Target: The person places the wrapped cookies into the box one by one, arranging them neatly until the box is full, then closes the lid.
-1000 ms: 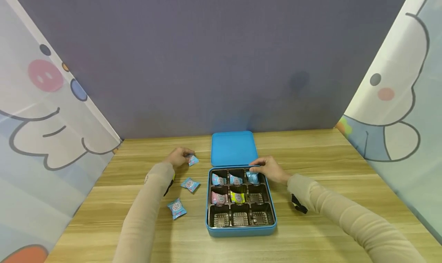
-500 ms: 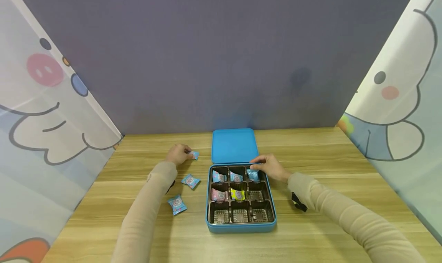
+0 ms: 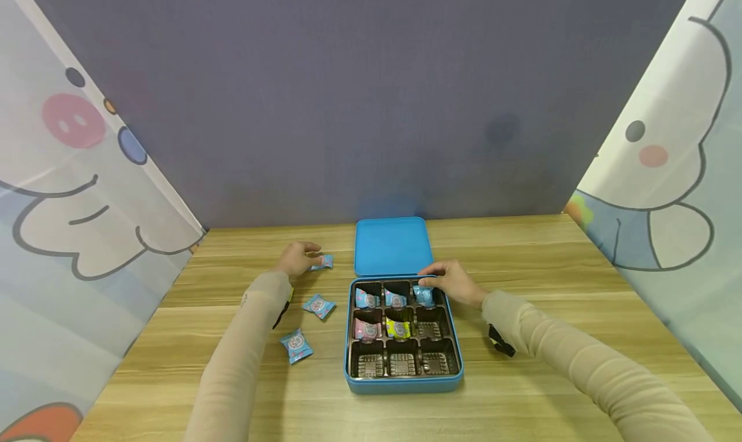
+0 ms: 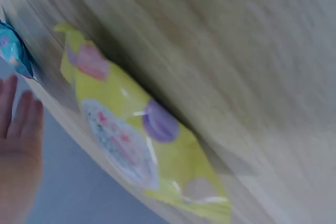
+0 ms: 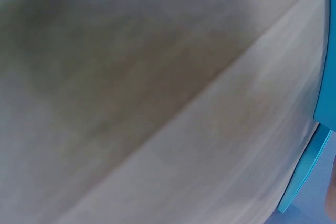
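In the head view, my left hand [image 3: 295,259] reaches to a blue wrapped candy [image 3: 326,261] lying on the table; its fingertips are close to or touching it. The left wrist view shows that hand's fingers fairly straight, just below the blue candy. A yellow wrapped candy [image 4: 136,124] lies nearer that camera, mostly hidden under my wrist in the head view. My right hand [image 3: 455,282] holds the back right rim of the blue tin [image 3: 406,386], thumb inside and index finger behind. The thumb is over a blue candy [image 3: 424,295] in the back right compartment.
Two blue candies [image 3: 319,306] lie left of the tin. Its brown divided tray holds more blue candies in the back row, and a pink candy [image 3: 368,330] and a yellow one in the middle row. The blue lid [image 3: 392,247] lies open behind, near the grey wall.
My left fingers have loosened from the blue candy, which lies slightly farther back than a second ago. My right hand stays at the tin's rim.
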Action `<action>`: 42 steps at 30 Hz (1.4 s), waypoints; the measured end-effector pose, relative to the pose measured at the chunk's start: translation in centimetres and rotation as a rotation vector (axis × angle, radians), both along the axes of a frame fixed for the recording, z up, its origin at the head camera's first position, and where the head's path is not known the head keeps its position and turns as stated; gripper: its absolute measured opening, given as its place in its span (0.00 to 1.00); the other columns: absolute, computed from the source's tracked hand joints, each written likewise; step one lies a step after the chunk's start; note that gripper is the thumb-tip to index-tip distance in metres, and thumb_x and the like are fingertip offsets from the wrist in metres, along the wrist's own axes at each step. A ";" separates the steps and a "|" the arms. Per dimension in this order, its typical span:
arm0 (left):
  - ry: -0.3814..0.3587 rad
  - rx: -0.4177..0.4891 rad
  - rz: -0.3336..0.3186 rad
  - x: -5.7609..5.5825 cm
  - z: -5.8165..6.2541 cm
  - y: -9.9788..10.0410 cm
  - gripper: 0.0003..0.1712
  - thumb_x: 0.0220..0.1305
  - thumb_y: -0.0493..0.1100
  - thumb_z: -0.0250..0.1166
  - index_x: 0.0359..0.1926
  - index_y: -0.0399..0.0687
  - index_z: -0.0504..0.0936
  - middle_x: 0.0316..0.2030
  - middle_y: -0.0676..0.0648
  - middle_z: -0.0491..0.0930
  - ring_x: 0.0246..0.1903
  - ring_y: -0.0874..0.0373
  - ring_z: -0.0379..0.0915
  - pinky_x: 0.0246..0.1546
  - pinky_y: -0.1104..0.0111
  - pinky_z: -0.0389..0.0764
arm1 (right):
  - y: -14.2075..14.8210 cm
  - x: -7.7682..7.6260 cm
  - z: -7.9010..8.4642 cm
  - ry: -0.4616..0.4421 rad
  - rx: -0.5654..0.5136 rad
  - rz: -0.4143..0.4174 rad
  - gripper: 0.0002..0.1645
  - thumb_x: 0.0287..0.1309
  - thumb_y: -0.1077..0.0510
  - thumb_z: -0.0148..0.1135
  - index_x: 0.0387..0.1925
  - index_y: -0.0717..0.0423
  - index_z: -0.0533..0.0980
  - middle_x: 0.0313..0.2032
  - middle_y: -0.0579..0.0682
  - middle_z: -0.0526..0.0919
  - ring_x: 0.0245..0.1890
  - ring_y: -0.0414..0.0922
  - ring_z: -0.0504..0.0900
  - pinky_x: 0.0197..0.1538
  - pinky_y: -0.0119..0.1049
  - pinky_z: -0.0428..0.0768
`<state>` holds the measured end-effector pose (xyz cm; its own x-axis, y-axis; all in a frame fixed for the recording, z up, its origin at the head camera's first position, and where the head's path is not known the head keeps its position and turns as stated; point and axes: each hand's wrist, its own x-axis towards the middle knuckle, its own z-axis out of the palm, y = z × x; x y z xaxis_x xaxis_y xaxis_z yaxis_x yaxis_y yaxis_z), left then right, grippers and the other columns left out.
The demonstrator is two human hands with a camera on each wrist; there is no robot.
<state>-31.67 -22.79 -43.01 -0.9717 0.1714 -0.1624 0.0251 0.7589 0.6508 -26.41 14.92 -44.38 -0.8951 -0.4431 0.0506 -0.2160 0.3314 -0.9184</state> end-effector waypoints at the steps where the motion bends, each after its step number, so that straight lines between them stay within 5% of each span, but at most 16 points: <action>1: -0.015 0.014 -0.013 -0.1 0.0 -0.1 0.30 0.61 0.44 0.62 0.61 0.37 0.68 0.60 0.37 0.68 0.60 0.40 0.63 0.59 0.51 0.68 | 0.0 0.0 0.0 -0.001 -0.003 -0.002 0.18 0.52 0.60 0.65 0.45 0.66 0.78 0.46 0.62 0.78 0.43 0.52 0.78 0.45 0.37 0.81; 8: -0.085 0.058 -0.025 -0.4 -0.3 -0.2 0.31 0.58 0.40 0.64 0.62 0.37 0.67 0.60 0.38 0.68 0.62 0.41 0.60 0.62 0.51 0.64 | 0.0 0.1 0.2 0.002 0.008 -0.009 0.18 0.52 0.59 0.65 0.44 0.66 0.79 0.45 0.61 0.79 0.43 0.51 0.78 0.46 0.37 0.80; 42: -0.010 0.052 0.031 0.3 -0.5 0.3 0.26 0.52 0.39 0.69 0.54 0.39 0.76 0.53 0.39 0.75 0.56 0.44 0.68 0.59 0.55 0.70 | 0.2 0.5 0.0 0.000 -0.002 -0.015 0.18 0.52 0.59 0.65 0.45 0.65 0.79 0.44 0.62 0.79 0.40 0.48 0.79 0.44 0.37 0.81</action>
<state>-31.40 -22.52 -43.53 -0.9751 0.1500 -0.1636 -0.0044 0.7240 0.6898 -25.95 15.12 -44.39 -0.9017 -0.4292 0.0518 -0.2111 0.3326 -0.9191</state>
